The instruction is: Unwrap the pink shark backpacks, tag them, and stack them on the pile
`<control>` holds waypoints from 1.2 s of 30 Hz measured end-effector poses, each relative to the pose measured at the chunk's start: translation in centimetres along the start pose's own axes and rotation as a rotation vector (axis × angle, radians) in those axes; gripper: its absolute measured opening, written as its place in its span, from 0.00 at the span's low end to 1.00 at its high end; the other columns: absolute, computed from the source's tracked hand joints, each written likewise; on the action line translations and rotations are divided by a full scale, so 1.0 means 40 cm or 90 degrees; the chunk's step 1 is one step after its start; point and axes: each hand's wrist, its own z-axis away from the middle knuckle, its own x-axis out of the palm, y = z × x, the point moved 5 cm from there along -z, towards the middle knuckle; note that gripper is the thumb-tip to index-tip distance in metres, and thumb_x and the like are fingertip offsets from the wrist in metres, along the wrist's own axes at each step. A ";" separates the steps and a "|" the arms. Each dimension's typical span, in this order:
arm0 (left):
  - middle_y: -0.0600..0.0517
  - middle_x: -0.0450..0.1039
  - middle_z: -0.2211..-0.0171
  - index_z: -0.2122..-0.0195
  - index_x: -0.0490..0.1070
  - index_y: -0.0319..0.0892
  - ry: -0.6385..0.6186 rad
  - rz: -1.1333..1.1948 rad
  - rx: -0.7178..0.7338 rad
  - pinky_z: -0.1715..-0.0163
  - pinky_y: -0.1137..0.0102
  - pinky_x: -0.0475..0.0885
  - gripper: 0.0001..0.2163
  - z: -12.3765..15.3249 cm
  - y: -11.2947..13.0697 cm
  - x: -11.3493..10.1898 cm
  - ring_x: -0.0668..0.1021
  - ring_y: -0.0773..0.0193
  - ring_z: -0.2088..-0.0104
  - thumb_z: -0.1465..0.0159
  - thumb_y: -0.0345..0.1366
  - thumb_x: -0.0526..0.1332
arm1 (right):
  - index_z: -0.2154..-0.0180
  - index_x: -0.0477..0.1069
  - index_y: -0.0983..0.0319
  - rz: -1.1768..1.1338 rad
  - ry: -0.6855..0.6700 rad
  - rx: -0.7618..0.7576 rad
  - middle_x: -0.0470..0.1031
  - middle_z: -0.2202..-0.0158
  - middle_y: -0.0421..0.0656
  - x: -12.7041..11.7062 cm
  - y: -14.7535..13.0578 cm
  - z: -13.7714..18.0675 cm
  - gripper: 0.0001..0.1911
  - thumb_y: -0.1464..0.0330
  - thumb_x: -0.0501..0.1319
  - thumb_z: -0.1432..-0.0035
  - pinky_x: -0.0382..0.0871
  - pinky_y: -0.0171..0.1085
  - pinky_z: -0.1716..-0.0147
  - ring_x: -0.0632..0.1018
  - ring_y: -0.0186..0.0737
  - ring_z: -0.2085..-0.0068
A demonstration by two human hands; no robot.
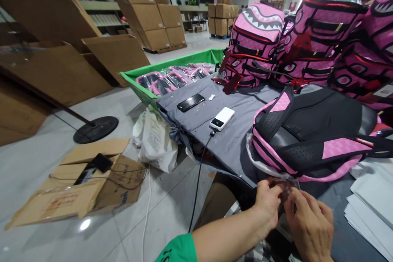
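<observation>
A pink and black backpack [322,123] lies on the grey cloth-covered table [196,120], its black padded back and straps facing up. Clear plastic [260,161] shows along its near edge, apparently a bag under or around it. My left hand [270,200] pinches the plastic's edge just in front of the backpack. Close beside it, my right hand [308,217] is closed on the same plastic, fingers curled. The fingertips of both hands nearly meet, and what lies exactly between them is partly hidden.
Several upright pink shark-mouth backpacks [258,41] stand behind. A white power bank [222,118] with a cable and a black phone [190,102] lie on the table. White bags [373,204] are stacked at right. A green bin [181,59] holds wrapped goods; an open carton [116,184] sits on the floor.
</observation>
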 end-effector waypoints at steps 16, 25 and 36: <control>0.51 0.78 0.68 0.66 0.74 0.42 0.115 -0.022 0.124 0.62 0.67 0.73 0.14 -0.035 -0.037 -0.006 0.77 0.61 0.67 0.54 0.34 0.72 | 0.58 0.72 0.65 0.033 0.036 0.133 0.76 0.65 0.49 0.045 0.056 0.013 0.12 0.62 0.57 0.29 0.59 0.41 0.67 0.74 0.46 0.65; 0.51 0.74 0.77 0.76 0.78 0.37 0.003 -0.166 0.216 0.68 0.71 0.67 0.09 0.013 0.031 0.015 0.70 0.66 0.73 0.52 0.39 0.70 | 0.65 0.68 0.60 0.036 0.038 0.139 0.71 0.71 0.43 0.047 0.064 -0.001 0.11 0.65 0.54 0.28 0.56 0.40 0.68 0.70 0.42 0.69; 0.58 0.56 0.84 0.88 0.63 0.40 -0.018 -0.240 0.159 0.78 0.73 0.54 0.16 0.013 0.071 0.056 0.58 0.71 0.78 0.55 0.42 0.67 | 0.69 0.64 0.59 0.059 -0.084 -0.006 0.67 0.69 0.46 0.027 0.020 -0.045 0.11 0.74 0.50 0.33 0.58 0.42 0.66 0.66 0.47 0.66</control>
